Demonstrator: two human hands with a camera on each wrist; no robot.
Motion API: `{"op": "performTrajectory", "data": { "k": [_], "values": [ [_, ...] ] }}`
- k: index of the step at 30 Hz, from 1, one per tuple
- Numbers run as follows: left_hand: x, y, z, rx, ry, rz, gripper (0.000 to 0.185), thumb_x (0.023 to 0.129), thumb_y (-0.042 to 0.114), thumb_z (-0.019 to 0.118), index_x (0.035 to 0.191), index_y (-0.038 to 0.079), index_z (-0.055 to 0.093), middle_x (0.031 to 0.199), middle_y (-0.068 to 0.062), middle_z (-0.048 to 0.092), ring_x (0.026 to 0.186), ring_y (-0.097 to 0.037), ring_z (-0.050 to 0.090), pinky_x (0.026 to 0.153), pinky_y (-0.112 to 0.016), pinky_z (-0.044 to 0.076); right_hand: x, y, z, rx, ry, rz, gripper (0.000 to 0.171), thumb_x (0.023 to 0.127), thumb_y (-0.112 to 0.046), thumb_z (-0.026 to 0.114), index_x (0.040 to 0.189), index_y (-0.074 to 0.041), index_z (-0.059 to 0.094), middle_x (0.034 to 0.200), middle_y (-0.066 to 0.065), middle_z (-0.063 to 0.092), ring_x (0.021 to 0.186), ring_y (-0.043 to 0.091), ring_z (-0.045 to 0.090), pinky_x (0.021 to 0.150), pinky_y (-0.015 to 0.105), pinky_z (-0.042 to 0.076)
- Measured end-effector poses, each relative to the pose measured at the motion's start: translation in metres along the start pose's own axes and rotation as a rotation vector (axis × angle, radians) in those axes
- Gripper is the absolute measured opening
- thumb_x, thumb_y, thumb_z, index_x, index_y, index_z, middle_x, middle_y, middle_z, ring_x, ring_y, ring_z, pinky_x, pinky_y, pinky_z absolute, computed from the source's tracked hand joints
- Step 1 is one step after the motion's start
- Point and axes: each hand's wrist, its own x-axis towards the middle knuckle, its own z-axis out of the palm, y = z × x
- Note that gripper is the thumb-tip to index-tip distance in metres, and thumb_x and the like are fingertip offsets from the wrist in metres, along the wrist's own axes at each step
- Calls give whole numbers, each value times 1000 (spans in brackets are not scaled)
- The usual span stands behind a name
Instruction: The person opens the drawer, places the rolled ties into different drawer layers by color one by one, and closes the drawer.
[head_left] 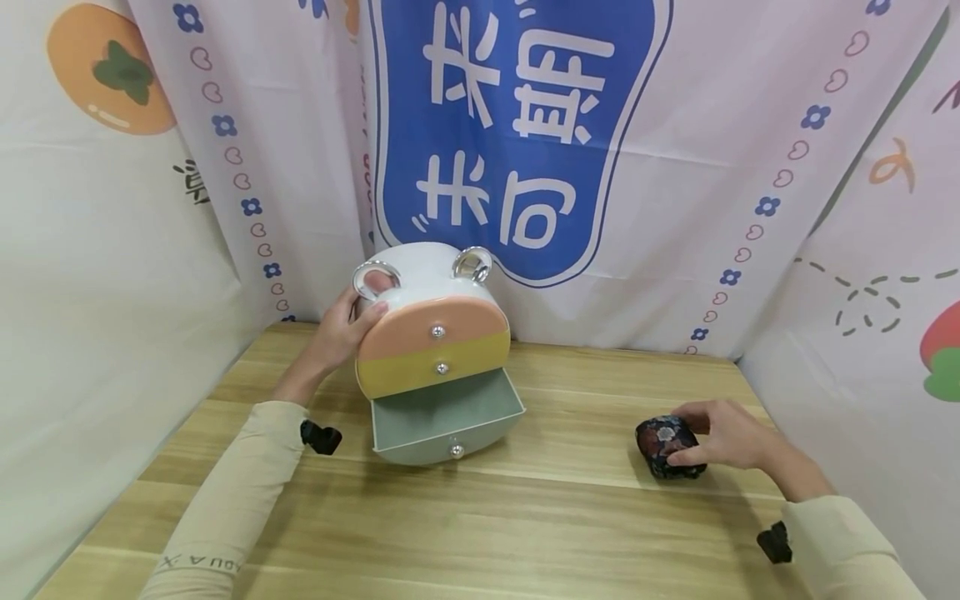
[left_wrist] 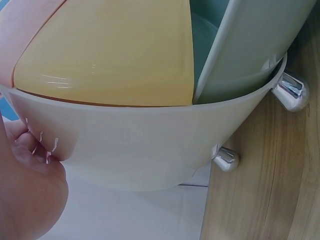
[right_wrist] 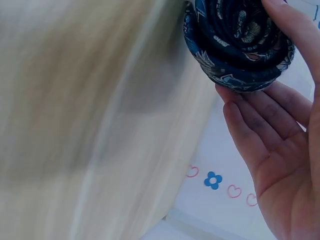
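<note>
A small white drawer cabinet (head_left: 423, 279) with silver ear-shaped handles stands at the back of the wooden table (head_left: 525, 517). Its peach drawer (head_left: 431, 329) and yellow drawer (head_left: 435, 367) are closed; the grey-green bottom drawer (head_left: 446, 417) is pulled out and looks empty. My left hand (head_left: 345, 329) holds the cabinet's left side, fingers curled around its edge. On the right, my right hand (head_left: 720, 433) grips a rolled dark blue floral cloth (head_left: 663, 446) that lies on the table. The right wrist view shows the cloth roll (right_wrist: 240, 45) between thumb and fingers (right_wrist: 260, 125).
Printed cloth backdrops (head_left: 525, 125) close in the table at the back and both sides. The cabinet's silver feet (left_wrist: 292, 92) rest on the wood. Bare tabletop stretches between the cabinet and the cloth roll and along the front.
</note>
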Motion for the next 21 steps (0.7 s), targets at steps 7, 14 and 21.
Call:
{"op": "performTrajectory", "data": {
  "k": [7,14,21],
  "values": [
    [0,1,1,-14,-6,0,84,103,49,58,170,15,19,175,-17,25,161,-36,24,134,-58,18,16,-16,-11,-14,41,-12,71,76,-53,91,124,-4,74,107,2,80,98,17,76,85,37,64],
    [0,3,1,-14,-11,-3,85,103,49,58,170,16,18,176,-16,22,163,-36,21,134,-59,17,36,-35,-24,34,51,-20,72,77,-51,92,127,-3,73,114,6,80,106,27,77,93,45,64],
    [-2,4,0,-3,-10,-12,85,103,49,58,171,17,17,177,-16,19,164,-36,19,134,-59,17,57,-56,-34,22,45,-47,75,77,-53,91,129,-3,74,114,7,81,108,28,77,95,49,63]
  ]
}}
